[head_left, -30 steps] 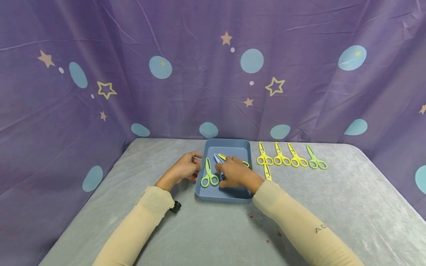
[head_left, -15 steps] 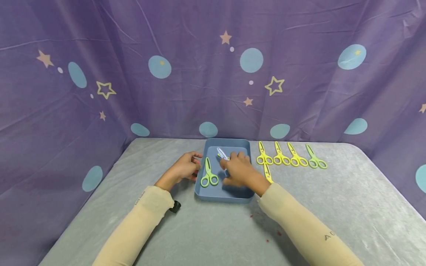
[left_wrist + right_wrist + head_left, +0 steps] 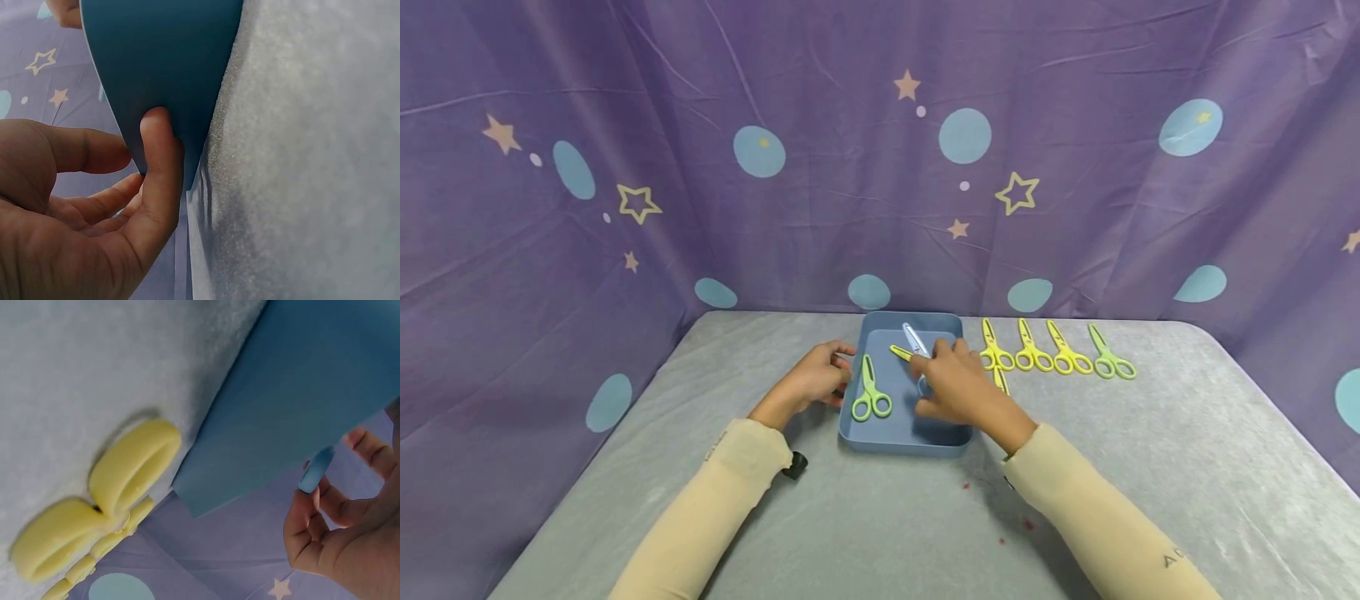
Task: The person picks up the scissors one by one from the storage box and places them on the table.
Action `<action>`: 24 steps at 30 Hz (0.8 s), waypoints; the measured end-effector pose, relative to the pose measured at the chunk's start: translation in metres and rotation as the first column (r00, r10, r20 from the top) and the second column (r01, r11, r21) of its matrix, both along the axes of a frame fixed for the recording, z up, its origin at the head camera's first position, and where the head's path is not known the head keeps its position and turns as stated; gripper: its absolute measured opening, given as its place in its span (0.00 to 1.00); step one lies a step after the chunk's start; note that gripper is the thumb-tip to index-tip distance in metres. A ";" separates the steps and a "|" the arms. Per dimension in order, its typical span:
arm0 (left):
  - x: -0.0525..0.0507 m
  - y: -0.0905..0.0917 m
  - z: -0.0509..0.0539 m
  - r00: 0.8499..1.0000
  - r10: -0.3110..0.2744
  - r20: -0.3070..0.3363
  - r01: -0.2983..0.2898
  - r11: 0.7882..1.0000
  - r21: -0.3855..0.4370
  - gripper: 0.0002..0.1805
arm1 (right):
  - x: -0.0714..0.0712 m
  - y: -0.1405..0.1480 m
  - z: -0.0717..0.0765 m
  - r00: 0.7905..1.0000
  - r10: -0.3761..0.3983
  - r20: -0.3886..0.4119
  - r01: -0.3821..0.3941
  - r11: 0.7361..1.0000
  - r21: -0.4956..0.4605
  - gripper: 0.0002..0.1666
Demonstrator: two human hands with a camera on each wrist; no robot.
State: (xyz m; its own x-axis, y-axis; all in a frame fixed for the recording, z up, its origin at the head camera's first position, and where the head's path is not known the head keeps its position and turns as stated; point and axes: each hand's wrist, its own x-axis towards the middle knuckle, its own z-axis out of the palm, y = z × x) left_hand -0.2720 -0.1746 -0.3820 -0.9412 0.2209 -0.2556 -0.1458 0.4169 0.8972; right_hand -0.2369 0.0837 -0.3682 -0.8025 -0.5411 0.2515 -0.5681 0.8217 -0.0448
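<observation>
A blue-grey tray (image 3: 907, 450) stands on the table, with green scissors (image 3: 871, 398) at its left side. My left hand (image 3: 817, 377) is at the tray's left wall; in the left wrist view that hand (image 3: 106, 194) touches the outer wall (image 3: 162, 56) with its fingers. Over the right part of the tray, my right hand (image 3: 958, 385) holds blue scissors (image 3: 914, 339), blades pointing away. Yellow scissors (image 3: 901, 352) lie beneath, mostly hidden. In the right wrist view the right hand (image 3: 350, 531) pinches a blue handle (image 3: 317, 470) above the tray wall (image 3: 262, 419).
Right of the tray, yellow scissors (image 3: 1033, 358) lie in a row with green scissors (image 3: 1112, 364) at its end. Another yellow pair (image 3: 1001, 380) lies nearer, partly behind the right hand. A purple curtain (image 3: 835, 167) hangs behind the table.
My right hand has moved right within the tray, and the blue scissors have shifted right and away with it. The left hand stays at the tray's left wall.
</observation>
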 end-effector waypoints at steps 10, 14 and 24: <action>0.000 0.002 0.000 1.000 0.010 0.003 -0.010 1.000 -0.006 0.27 | 0.007 0.017 0.002 1.000 -0.012 -0.026 0.011 0.999 -0.052 0.21; 0.000 0.002 0.000 1.000 0.012 0.000 -0.012 1.000 -0.007 0.27 | 0.010 0.025 0.004 1.000 -0.010 -0.028 0.008 0.998 -0.069 0.22; 0.000 -0.001 -0.002 1.000 0.009 -0.016 -0.009 1.000 -0.008 0.27 | 0.021 0.048 0.007 0.998 -0.060 -0.006 0.059 0.995 -0.080 0.22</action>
State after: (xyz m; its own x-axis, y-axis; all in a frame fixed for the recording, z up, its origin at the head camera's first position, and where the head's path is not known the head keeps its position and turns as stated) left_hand -0.2718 -0.1752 -0.3836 -0.9471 0.2104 -0.2423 -0.1353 0.4227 0.8961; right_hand -0.2162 0.1322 -0.3613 -0.8306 -0.4702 0.2984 -0.5187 0.8482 -0.1073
